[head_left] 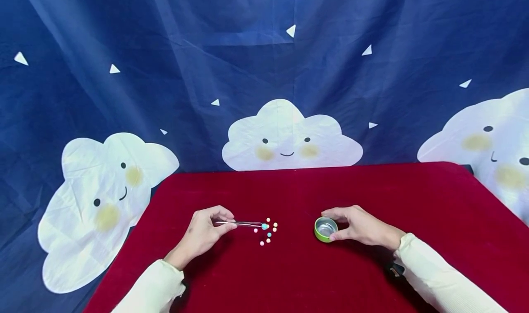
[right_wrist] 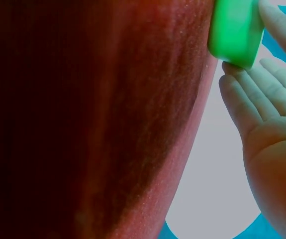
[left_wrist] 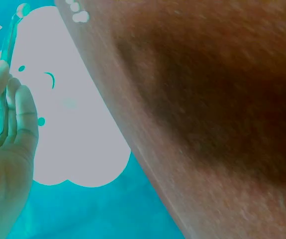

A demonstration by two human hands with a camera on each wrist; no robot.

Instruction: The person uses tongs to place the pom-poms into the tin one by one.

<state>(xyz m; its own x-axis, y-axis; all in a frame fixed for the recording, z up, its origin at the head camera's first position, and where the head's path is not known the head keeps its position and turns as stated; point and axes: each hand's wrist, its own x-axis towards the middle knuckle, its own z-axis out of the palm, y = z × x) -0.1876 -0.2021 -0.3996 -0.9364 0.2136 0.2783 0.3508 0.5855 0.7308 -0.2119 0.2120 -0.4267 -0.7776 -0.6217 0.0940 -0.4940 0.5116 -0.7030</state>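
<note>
Left hand (head_left: 202, 232) near the table's (head_left: 413, 198) front edge, left of centre, pinching tweezers (head_left: 241, 223) between thumb and fingertips, held low and level. Tips clamped on a pale blue bead (head_left: 264, 226), right at the left edge of the bead cluster (head_left: 269, 232). Level hold looks meant to keep the bead from slipping out. Same pinch from the left wrist view, fingers (left_wrist: 18, 112) pressed along the tweezers (left_wrist: 6, 59).

Centre: loose beads, pink, yellow and blue, scattered close together on the red cloth, within easy reach of the tips.

Right of them, apart: small green tin (head_left: 325, 229), open, metal inside showing, seemingly empty. Right hand (head_left: 363, 226) cupped round it, fingertips on the rim, likely steadying it. Wrist view confirms, fingers (right_wrist: 244, 102) curled against the tin (right_wrist: 236, 31).

Behind: blue cloud curtain (head_left: 264, 74).
</note>
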